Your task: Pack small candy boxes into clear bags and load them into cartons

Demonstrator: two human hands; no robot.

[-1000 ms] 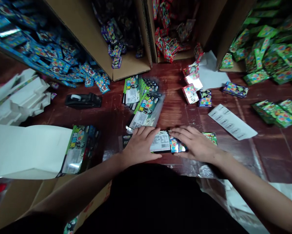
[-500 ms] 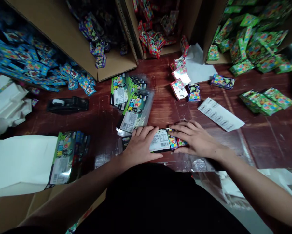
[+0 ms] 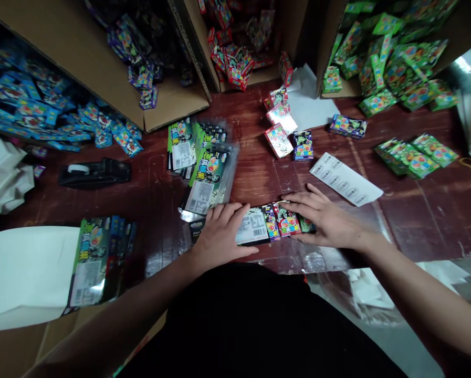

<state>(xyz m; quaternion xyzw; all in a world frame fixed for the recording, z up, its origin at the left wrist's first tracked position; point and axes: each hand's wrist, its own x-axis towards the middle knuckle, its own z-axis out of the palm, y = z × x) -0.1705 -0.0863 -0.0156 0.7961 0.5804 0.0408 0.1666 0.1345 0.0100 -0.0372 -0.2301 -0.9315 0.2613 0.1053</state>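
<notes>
My left hand (image 3: 219,233) lies flat on a clear plastic packet with a barcode label (image 3: 253,227) on the dark red table (image 3: 416,210). My right hand (image 3: 324,218) rests palm down on a row of small colourful boxes (image 3: 284,223) that stick out of the packet's right end. Its fingers point left and are spread over the boxes. Both hands press down rather than grip.
A stack of filled packets (image 3: 203,160) lies just beyond my hands. Near it are a tape dispenser (image 3: 93,173), a white sticker sheet (image 3: 345,179), loose boxes (image 3: 290,142) and green boxes (image 3: 412,155). Cardboard cartons (image 3: 172,105) of blue, purple, red and green boxes line the back.
My right hand has slid to the right, so more of the small boxes show between the hands. The view has shifted a little to the right.
</notes>
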